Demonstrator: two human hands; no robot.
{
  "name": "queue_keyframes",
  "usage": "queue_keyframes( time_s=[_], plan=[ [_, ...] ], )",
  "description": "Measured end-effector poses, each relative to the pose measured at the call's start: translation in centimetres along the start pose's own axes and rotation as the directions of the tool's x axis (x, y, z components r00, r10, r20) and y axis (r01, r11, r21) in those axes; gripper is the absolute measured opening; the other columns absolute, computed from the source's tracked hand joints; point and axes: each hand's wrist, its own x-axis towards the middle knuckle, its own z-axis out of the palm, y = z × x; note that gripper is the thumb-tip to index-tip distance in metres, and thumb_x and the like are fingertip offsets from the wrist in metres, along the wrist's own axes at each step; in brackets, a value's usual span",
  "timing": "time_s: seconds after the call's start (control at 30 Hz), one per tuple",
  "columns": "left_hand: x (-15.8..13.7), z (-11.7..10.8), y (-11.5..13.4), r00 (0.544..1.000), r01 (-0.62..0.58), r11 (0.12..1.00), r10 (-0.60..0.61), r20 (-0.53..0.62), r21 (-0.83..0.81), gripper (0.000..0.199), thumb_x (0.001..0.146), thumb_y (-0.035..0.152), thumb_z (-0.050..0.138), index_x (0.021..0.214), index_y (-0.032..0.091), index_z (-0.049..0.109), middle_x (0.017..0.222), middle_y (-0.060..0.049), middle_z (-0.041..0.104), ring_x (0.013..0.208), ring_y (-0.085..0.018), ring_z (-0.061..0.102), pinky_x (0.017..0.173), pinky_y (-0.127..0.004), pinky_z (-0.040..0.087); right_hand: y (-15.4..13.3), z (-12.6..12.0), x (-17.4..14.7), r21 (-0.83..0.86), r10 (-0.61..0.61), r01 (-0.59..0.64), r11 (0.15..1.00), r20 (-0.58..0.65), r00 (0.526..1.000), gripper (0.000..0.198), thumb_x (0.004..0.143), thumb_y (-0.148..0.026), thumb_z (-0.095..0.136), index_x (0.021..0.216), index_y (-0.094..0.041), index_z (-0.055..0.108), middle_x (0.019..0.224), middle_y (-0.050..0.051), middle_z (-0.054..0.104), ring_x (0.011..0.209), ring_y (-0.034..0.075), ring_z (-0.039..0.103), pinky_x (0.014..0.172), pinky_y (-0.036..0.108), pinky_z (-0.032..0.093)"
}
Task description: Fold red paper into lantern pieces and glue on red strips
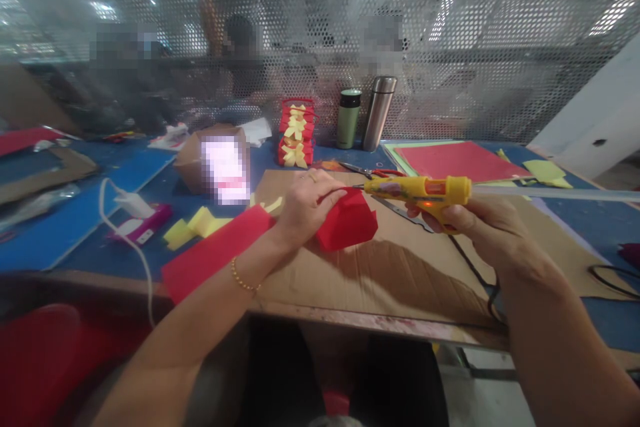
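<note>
My left hand (307, 203) is closed on a folded red paper piece (350, 223), pinching its upper edge between thumb and fingers. In my right hand (480, 227) is a yellow hot glue gun (425, 193), with an orange light glowing on its side. The gun's nozzle points left and meets or nearly meets the top edge of the red paper; whether it touches I cannot tell. A long glue stick (530, 192) runs out of the gun's back to the right. Brown cardboard (320, 287) lies under both hands.
A red paper sheet (215, 257) and yellow paper pieces (200, 223) lie left. Behind are a lit phone (225, 170), a red-and-yellow paper craft (297, 137), a green tumbler (349, 120), a steel flask (380, 113), scissors (370, 171) and red paper (455, 161). A purple power strip (143, 227) has a white cable.
</note>
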Motion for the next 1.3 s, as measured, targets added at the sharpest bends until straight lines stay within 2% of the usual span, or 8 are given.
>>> queue_keyframes(
  time_s=[0.23, 0.53, 0.77, 0.9, 1.0, 1.23, 1.3],
  plan=[
    [0.0, 0.0, -0.1, 1.0, 0.0, 1.0, 0.001, 0.02, -0.017, 0.014, 0.104, 0.026, 0.064, 0.099, 0.023, 0.077, 0.092, -0.003, 0.079, 0.087, -0.018, 0.07, 0.087, -0.04, 0.051, -0.7, 0.0, 0.2, -0.014, -0.023, 0.023, 1.0, 0.013, 1.0, 0.053, 0.094, -0.07, 0.062, 0.069, -0.025, 0.073, 0.069, 0.005, 0.068, 0.057, 0.017, 0.054, 0.048, 0.031, 0.041],
    [-0.1, 0.0, -0.1, 0.999, 0.04, 0.997, -0.038, 0.032, -0.068, 0.015, 0.103, 0.027, 0.064, 0.1, 0.023, 0.078, 0.095, -0.004, 0.079, 0.088, -0.019, 0.07, 0.091, -0.042, 0.052, -0.6, 0.1, 0.1, -0.066, -0.02, 0.022, 0.998, 0.017, 1.0, 0.053, 0.094, -0.071, 0.06, 0.072, -0.025, 0.074, 0.063, 0.003, 0.06, 0.056, 0.017, 0.051, 0.048, 0.031, 0.037],
    [0.0, -0.1, 0.2, 0.997, 0.071, 0.993, -0.068, 0.033, -0.089, 0.015, 0.103, 0.028, 0.065, 0.097, 0.024, 0.079, 0.093, -0.004, 0.079, 0.088, -0.019, 0.07, 0.093, -0.044, 0.052, -0.6, 0.1, 0.1, -0.073, 0.022, -0.02, 0.997, 0.035, 0.999, 0.055, 0.092, -0.075, 0.06, 0.07, -0.025, 0.073, 0.063, 0.003, 0.058, 0.058, 0.018, 0.051, 0.049, 0.031, 0.039],
    [0.0, -0.3, 0.6, 0.993, 0.12, 0.986, -0.118, 0.022, -0.116, 0.015, 0.102, 0.028, 0.066, 0.096, 0.024, 0.08, 0.092, -0.004, 0.079, 0.089, -0.019, 0.07, 0.093, -0.043, 0.054, -0.7, 0.1, 0.1, -0.076, 0.03, -0.028, 0.997, 0.031, 0.999, 0.053, 0.092, -0.074, 0.061, 0.076, -0.026, 0.076, 0.065, 0.004, 0.059, 0.058, 0.018, 0.052, 0.048, 0.031, 0.04],
    [0.2, -0.3, 0.7, 0.983, 0.182, 0.969, -0.181, 0.023, -0.165, 0.014, 0.1, 0.027, 0.068, 0.095, 0.024, 0.08, 0.091, -0.004, 0.079, 0.088, -0.019, 0.071, 0.091, -0.041, 0.056, -0.7, 0.2, 0.1, -0.08, 0.014, -0.012, 0.997, 0.023, 1.0, 0.052, 0.093, -0.072, 0.061, 0.072, -0.026, 0.075, 0.062, 0.004, 0.057, 0.056, 0.018, 0.051, 0.047, 0.031, 0.039],
    [0.8, -0.6, 0.4, 0.937, 0.344, 0.889, -0.346, 0.049, -0.301, 0.012, 0.094, 0.025, 0.07, 0.087, 0.022, 0.08, 0.089, -0.004, 0.081, 0.082, -0.018, 0.072, 0.082, -0.036, 0.061, -0.3, -0.3, -0.1, -0.116, 0.002, -0.005, 0.993, -0.029, 1.0, 0.054, 0.094, -0.071, 0.06, 0.068, -0.025, 0.071, 0.062, 0.003, 0.059, 0.056, 0.017, 0.05, 0.048, 0.031, 0.039],
    [0.9, -0.7, 0.3, 0.92, 0.384, 0.868, -0.388, 0.053, -0.315, 0.01, 0.092, 0.025, 0.071, 0.085, 0.022, 0.079, 0.089, -0.004, 0.081, 0.081, -0.018, 0.073, 0.083, -0.035, 0.061, 0.1, -0.5, -0.2, -0.078, 0.024, -0.028, 0.997, -0.047, 0.999, 0.052, 0.093, -0.07, 0.062, 0.07, -0.024, 0.072, 0.064, 0.003, 0.06, 0.057, 0.017, 0.051, 0.05, 0.031, 0.04]
  ],
)
